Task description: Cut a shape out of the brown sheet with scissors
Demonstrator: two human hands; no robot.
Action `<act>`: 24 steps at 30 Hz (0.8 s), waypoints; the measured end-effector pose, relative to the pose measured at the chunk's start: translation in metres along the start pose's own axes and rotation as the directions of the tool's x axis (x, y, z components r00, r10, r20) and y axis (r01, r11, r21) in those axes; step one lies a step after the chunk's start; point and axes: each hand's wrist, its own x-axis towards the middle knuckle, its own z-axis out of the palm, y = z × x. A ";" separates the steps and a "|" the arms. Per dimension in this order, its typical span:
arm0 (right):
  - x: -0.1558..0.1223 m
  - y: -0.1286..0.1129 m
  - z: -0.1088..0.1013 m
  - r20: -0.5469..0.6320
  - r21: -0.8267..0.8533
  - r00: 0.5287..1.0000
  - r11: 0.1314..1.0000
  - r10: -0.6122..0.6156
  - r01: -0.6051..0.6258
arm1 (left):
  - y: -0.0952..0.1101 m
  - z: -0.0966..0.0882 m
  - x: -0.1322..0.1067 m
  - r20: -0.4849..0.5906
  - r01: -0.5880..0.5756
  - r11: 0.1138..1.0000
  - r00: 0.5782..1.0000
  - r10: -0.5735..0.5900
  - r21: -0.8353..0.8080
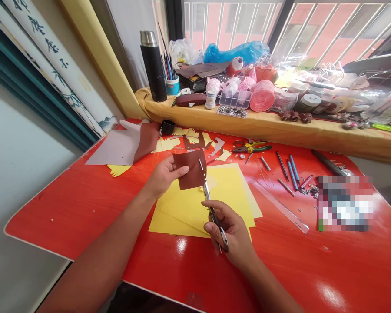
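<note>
My left hand (164, 176) pinches the left edge of a small brown leather-like piece (189, 171), thumb on top. In my right hand (230, 232) is a pair of scissors (207, 191), its blades pointing away from me and reaching the piece's right edge. One blade shows over the brown surface, so the edge lies at the blades. Beneath both hands, yellow sheets (182, 217) lie stacked on the red table (150, 265).
Beyond the sheets lie paper scraps (166, 144), pliers (252, 148) and a folded brown sheet (146, 141). A clear ruler (280, 206), pens (293, 169) and small metal rings are on the right. A black thermos (154, 69) stands on the crowded sill (189, 114).
</note>
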 end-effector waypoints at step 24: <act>0.000 0.004 -0.002 -0.019 0.001 1.000 1.000 -0.007 0.007 | -0.005 -0.002 0.001 0.030 0.017 1.000 0.999 -0.017 -0.008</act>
